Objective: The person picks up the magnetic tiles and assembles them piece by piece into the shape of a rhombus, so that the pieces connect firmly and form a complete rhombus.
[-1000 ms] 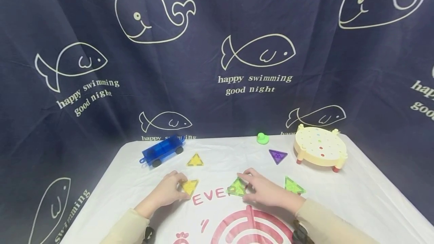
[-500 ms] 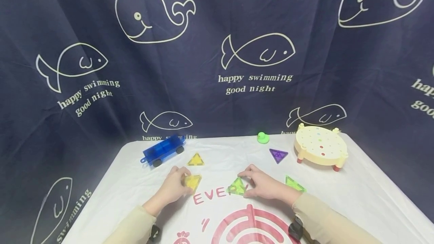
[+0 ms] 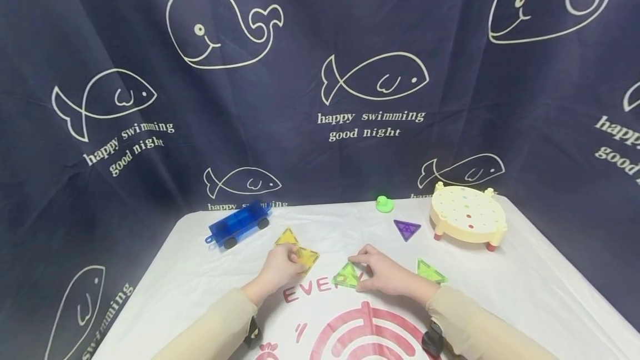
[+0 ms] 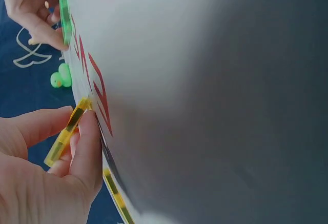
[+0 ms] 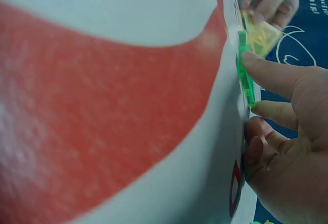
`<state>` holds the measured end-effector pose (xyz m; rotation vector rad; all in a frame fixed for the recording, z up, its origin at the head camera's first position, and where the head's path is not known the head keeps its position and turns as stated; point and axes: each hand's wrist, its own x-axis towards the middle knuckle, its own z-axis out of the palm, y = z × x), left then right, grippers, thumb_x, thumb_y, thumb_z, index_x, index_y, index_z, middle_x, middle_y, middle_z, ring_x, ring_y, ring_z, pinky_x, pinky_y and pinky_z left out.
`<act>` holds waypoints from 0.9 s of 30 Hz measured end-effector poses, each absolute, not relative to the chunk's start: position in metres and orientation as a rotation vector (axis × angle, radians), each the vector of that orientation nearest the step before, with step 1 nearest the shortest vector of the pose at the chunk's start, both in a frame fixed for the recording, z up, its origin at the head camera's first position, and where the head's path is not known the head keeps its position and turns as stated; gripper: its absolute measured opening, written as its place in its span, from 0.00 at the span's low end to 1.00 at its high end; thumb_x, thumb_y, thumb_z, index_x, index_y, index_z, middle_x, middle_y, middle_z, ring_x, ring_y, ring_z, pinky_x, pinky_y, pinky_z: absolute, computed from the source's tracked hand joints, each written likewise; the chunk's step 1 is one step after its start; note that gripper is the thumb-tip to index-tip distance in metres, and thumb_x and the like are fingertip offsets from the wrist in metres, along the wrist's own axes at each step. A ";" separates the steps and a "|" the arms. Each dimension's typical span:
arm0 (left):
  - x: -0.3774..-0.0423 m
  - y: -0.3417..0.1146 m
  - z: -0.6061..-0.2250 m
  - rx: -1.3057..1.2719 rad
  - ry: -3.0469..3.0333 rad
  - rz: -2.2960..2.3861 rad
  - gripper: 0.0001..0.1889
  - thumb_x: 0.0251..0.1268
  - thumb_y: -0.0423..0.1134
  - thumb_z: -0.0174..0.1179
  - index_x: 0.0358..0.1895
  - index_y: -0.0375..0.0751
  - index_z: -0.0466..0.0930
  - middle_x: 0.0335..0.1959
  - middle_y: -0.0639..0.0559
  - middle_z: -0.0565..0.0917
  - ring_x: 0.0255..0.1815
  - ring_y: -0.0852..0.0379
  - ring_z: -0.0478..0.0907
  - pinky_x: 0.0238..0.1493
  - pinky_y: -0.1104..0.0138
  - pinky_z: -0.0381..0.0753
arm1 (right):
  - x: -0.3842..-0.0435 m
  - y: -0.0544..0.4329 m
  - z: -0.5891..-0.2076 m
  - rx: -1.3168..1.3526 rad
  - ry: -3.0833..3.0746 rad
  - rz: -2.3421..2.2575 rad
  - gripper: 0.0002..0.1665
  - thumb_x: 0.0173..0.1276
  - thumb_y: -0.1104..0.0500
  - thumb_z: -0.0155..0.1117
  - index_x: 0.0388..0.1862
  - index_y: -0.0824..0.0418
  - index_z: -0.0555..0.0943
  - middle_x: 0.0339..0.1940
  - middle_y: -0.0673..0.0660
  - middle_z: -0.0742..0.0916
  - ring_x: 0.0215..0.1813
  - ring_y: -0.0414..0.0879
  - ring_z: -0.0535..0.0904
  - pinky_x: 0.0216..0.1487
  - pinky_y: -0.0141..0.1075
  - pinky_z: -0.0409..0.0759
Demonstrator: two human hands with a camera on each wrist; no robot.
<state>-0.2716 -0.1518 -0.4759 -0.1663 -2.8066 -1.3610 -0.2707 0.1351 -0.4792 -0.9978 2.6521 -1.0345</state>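
Observation:
My left hand (image 3: 276, 266) pinches a translucent yellow triangular magnetic tile (image 3: 309, 258) between thumb and fingers. In the left wrist view that tile (image 4: 65, 134) is tilted, one corner close to the tabletop. Just behind the hand lies a second yellow triangular tile (image 3: 287, 236), partly overlapped in the head view. My right hand (image 3: 385, 274) holds a green triangular tile (image 3: 346, 276) at its edges with thumb and forefinger; this tile (image 5: 245, 75) lies flat at the table surface. Another green triangular tile (image 3: 430, 271) rests beyond the right wrist, and a purple triangular tile (image 3: 406, 230) sits farther back.
A blue wheeled toy car base (image 3: 239, 224) stands at the back left of the white table (image 3: 200, 271). Along the back edge is a small green toy duck (image 3: 384, 204). A round cream pegboard (image 3: 467, 213) on short legs occupies the back right, before a dark printed curtain (image 3: 300, 99).
My left hand has moved to the right with its yellow tile, which has tilted and come closer to the green one. The right hand stays on its green tile nearly unmoved.

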 end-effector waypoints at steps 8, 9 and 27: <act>-0.275 -0.129 -0.470 -0.253 -2.821 -1.398 0.12 0.53 0.26 0.71 0.31 0.37 0.74 0.26 0.50 0.77 0.24 0.58 0.78 0.27 0.67 0.82 | -0.272 0.130 -0.482 -0.968 2.671 -1.042 0.39 0.58 0.58 0.79 0.66 0.74 0.76 0.45 0.52 0.74 0.38 0.40 0.69 0.41 0.35 0.75; -0.276 -0.126 -0.470 -0.265 -2.823 -1.387 0.12 0.53 0.26 0.71 0.30 0.37 0.74 0.26 0.51 0.77 0.24 0.59 0.78 0.26 0.68 0.81 | -0.272 0.129 -0.482 -0.963 2.672 -1.043 0.39 0.58 0.58 0.79 0.66 0.74 0.76 0.45 0.52 0.74 0.38 0.39 0.69 0.41 0.35 0.76; -0.280 -0.102 -0.471 -0.325 -2.882 -1.233 0.13 0.49 0.25 0.70 0.27 0.41 0.73 0.21 0.54 0.76 0.22 0.60 0.74 0.22 0.70 0.77 | -0.275 0.123 -0.483 -0.964 2.676 -1.076 0.41 0.58 0.57 0.79 0.65 0.77 0.75 0.44 0.54 0.74 0.34 0.37 0.70 0.36 0.32 0.76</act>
